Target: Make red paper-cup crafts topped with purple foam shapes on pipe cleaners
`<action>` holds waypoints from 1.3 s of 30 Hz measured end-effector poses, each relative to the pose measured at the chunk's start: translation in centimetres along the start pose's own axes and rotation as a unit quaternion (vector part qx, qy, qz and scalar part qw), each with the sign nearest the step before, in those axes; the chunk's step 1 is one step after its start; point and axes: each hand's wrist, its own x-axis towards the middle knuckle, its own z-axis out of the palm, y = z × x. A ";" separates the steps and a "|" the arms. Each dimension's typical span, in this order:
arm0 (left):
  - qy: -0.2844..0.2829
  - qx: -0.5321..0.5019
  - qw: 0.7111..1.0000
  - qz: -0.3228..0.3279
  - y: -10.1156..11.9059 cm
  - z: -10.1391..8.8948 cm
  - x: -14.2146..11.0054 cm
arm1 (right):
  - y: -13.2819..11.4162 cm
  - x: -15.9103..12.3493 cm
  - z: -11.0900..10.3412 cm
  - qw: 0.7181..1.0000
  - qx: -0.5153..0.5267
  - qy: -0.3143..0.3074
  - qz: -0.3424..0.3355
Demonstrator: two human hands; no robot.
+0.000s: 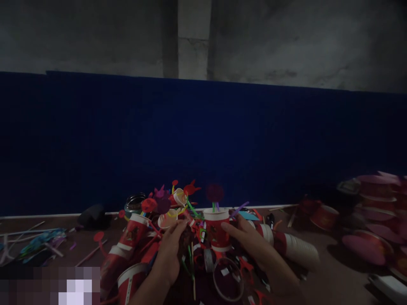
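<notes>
Head view: a red paper cup (216, 235) stands upright at the centre of the work area, between the two hands. Its wall is smooth and tapered, with a white rolled rim. Green and purple stems (215, 206) rise from the mouth beneath a flat, dark purple disc (215, 193). A purple tube (241, 208) slants beside the rim.

Right hand (241, 231): grasps the cup at its right side, thumb laid against the front wall. Left hand (171, 243): fingers partly bent, positioned left of the cup and apart from it; whether it grips anything cannot be determined.

Surrounding parts: tilted red cups (133, 233) with white rims at left; a ribbed stack of nested cups (302, 250) lying on its side at right; a round, hollow ring (228, 279) below the cup. A smooth blue panel (203, 140) spans the rear, below a rough grey wall (286, 42).

Markings: the upright cup bears a dark printed motif. A lower-left cup (130, 281) carries a pale vertical strip with dark characters, too small to read.
</notes>
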 end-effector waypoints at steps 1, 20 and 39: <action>0.005 0.002 1.000 0.004 0.0 -0.1 0.0 | 0.0 0.0 0.0 1.000 0.003 -0.005 0.000; -0.031 -0.023 0.992 0.120 2.8 -0.2 0.6 | 1.5 0.5 -0.4 0.995 -0.090 -0.029 0.019; -0.008 -0.023 0.987 0.161 3.9 -0.7 0.7 | 4.4 0.0 2.6 0.963 -0.208 -0.156 0.070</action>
